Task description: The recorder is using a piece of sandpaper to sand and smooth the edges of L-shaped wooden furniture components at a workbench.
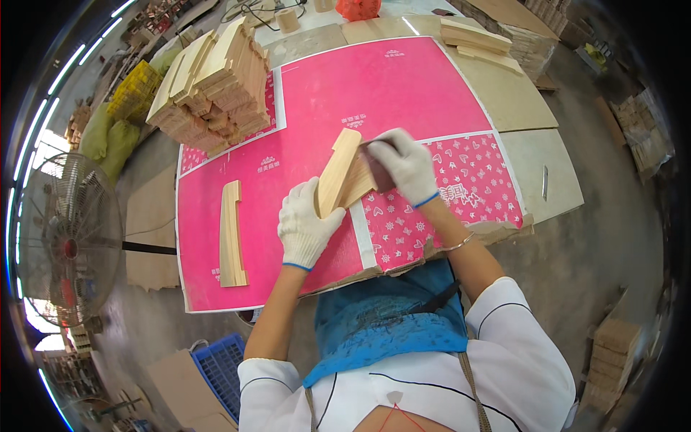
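Workshop-looking place, grey floor (576, 252), big fan (68, 248) off to the left, and a worktable covered with bright pink sheeting (389, 86) right in front of the person. Only the head view to go on, so here's what it gives. The left hand (306, 219), in a white knit glove, is closed around the near end of a notched wooden piece (337, 173), which sits tilted over the middle of the pink, near the table's front edge. Another wooden surface (358, 183) shows just behind it; can't tell if that's a second piece or part of the same one. The right hand (410, 165), also gloved, is pinching a dark reddish-brown pad (381, 173) up against the far side of that wood. So I'd call the held wood mid-work, not finished. As for the rest: a lone notched slat (232, 234) lies by itself left of the left hand, not touched by either hand, a tall stack (216, 79) of similar wood stands at the far left, and a few loose pieces (475, 36) lie at the far right corner. Judging by those, plenty could be left, but honestly I can't tell which pile is done and which is waiting, since the surfaces are too small to compare.
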A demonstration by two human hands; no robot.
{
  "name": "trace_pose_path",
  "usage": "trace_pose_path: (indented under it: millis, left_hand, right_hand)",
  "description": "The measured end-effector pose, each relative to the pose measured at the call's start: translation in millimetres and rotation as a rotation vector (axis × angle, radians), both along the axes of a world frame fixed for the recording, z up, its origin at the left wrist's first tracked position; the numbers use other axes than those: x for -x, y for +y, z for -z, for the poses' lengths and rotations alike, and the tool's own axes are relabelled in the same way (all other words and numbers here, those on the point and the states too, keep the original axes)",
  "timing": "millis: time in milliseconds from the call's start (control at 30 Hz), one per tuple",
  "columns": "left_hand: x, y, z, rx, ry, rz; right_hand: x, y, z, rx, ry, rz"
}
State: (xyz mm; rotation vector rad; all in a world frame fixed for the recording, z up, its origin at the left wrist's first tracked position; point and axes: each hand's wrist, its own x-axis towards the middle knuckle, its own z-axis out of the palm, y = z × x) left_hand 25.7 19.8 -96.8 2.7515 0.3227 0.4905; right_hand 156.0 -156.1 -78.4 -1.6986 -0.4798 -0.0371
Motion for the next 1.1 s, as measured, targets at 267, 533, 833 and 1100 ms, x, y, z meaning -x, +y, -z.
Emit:
trace_pose_path:
  millis: [267,533,833,1100]
  left_hand:
    - [54.3,-4.6,-65.9,0.633,0.258,0.189]
    - [87.8,-27.3,-34.3,2.024,0.266,0.119]
    - [100.7,-61.4,-26.9,2.45,0.165,-0.085]
    - [103.4,-67.5,-29.5,2.525,0.099,-0.072]
  right_hand:
    - [-29.9,-4.6,-2.9,0.051,-0.06,-0.059]
    - [-29.8,-24.0,-2.8,-0.2,0.282,-0.027]
    - [51.2,-11.0,12.8,0.079,-0.101,0.001]
    - [93.2,-31.8,49.7,0.355,-0.363,-0.043]
